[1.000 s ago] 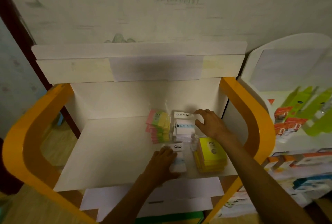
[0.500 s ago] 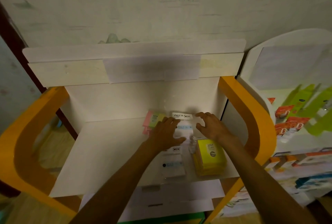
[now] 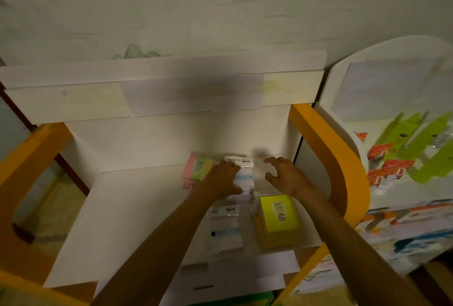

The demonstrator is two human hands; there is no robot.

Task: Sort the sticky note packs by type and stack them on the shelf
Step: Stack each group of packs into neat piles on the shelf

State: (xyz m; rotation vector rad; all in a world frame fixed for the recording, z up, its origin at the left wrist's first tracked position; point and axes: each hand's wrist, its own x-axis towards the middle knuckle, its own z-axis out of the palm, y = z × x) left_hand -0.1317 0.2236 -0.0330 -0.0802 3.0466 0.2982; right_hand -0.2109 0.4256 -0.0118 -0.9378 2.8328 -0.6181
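Observation:
Several sticky note packs lie on the right part of the white shelf (image 3: pixel 117 219). At the back is a stack of white packs (image 3: pixel 245 173) in clear wrap. My left hand (image 3: pixel 220 178) lies flat on its left side. My right hand (image 3: pixel 284 175) hovers at its right edge with fingers spread and loosely bent, holding nothing. A pink and green pack stack (image 3: pixel 198 168) stands just left of my left hand. Nearer the front lie a single white pack (image 3: pixel 225 229) and a yellow stack (image 3: pixel 279 219).
Orange side panels (image 3: pixel 328 148) frame the shelf left and right. A white backboard (image 3: pixel 171 94) rises behind it. A neighbouring white rack (image 3: pixel 402 163) on the right holds green and orange packaged goods. Papers lie on a lower level (image 3: pixel 232 273).
My left hand left the front white pack and moved back onto the white stack. My right hand let go of the stack's top and opened beside it.

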